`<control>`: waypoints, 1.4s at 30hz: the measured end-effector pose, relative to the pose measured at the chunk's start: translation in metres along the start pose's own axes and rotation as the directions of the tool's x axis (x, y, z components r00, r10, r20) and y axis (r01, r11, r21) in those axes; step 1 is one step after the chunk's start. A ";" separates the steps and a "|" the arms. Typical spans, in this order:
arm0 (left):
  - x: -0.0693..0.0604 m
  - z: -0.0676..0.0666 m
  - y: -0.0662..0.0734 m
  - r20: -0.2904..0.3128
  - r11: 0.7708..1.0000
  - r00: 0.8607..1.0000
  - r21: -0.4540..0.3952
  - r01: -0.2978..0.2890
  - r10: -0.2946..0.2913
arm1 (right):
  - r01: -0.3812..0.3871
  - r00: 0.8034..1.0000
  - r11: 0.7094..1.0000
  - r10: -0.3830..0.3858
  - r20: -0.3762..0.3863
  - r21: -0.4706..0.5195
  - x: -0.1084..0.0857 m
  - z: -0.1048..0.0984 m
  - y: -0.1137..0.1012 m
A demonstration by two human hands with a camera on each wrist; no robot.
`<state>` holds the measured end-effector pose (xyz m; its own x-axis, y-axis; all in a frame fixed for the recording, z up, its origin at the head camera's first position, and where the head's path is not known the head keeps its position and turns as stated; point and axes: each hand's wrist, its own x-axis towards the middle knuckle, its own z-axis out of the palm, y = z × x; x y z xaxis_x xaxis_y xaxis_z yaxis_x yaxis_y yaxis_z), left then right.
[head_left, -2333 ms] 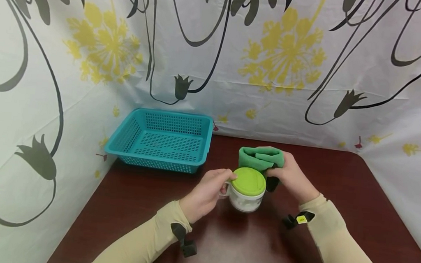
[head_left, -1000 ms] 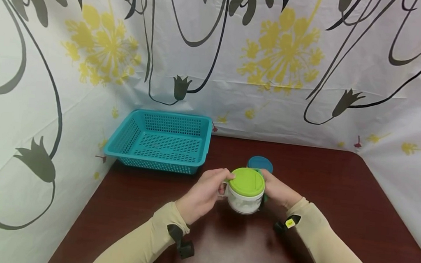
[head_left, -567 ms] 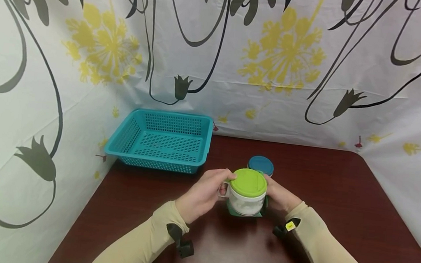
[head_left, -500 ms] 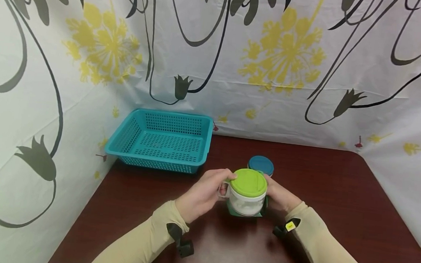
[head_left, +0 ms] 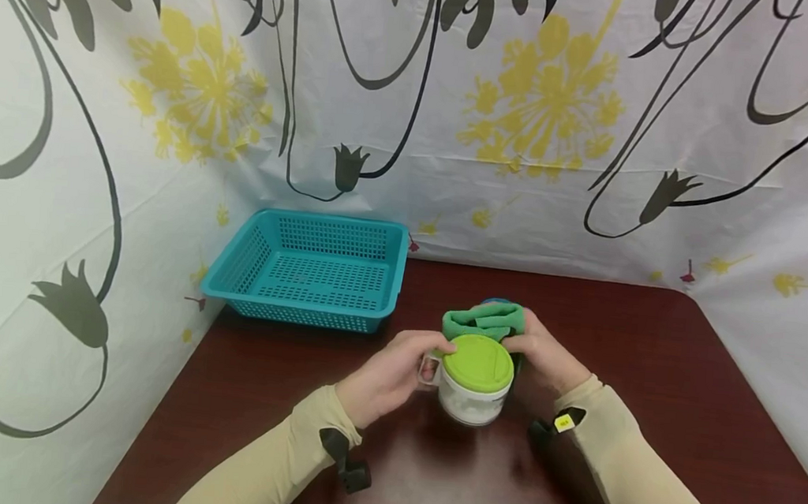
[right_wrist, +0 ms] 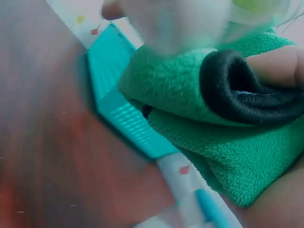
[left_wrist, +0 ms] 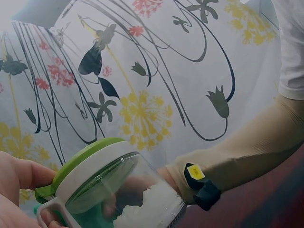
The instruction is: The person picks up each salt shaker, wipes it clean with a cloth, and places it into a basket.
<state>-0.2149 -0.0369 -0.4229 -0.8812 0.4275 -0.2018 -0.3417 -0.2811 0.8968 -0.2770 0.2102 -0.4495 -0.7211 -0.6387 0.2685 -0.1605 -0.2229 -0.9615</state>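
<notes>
Folded green terry cloth with black edging (head_left: 484,319) has moved up from beneath the round clear cup with a white collar (head_left: 472,406) to its far side, and the cup has come slightly nearer the person. Both forearms reach in from the near edge, converging. Left hand (head_left: 389,369) grips the cup's handle, thumb on the rim of the lime-green round lid (head_left: 478,363), holding the cup over the dark red-brown table (head_left: 272,384). Right hand (head_left: 551,357) grips the cloth behind the cup. Counted: one cup, one cloth, one rectangular teal perforated plastic basket (head_left: 299,315) and one round blue-topped object (head_left: 496,300). That blue top, plainly visible half a second ago, is now mostly covered; the basket stays put.
</notes>
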 end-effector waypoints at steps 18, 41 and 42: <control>-0.003 0.001 0.002 0.050 1.000 0.999 0.016 0.016 -0.017 | 0.038 0.992 0.974 -0.009 0.127 -0.224 0.025 0.003 -0.055; -0.006 -0.004 0.014 0.008 1.000 1.000 -0.003 -0.023 0.023 | -0.070 0.994 0.934 0.095 0.053 -0.352 0.014 0.002 -0.006; -0.006 -0.004 0.015 0.008 1.000 1.000 0.004 -0.024 0.024 | -0.062 0.994 0.937 0.091 0.067 -0.344 0.013 0.002 -0.003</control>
<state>-0.2166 -0.0472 -0.4099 -0.8866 0.4273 -0.1771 -0.3190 -0.2876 0.9031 -0.2846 0.2008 -0.4432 -0.6862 -0.7039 0.1836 -0.3372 0.0842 -0.9377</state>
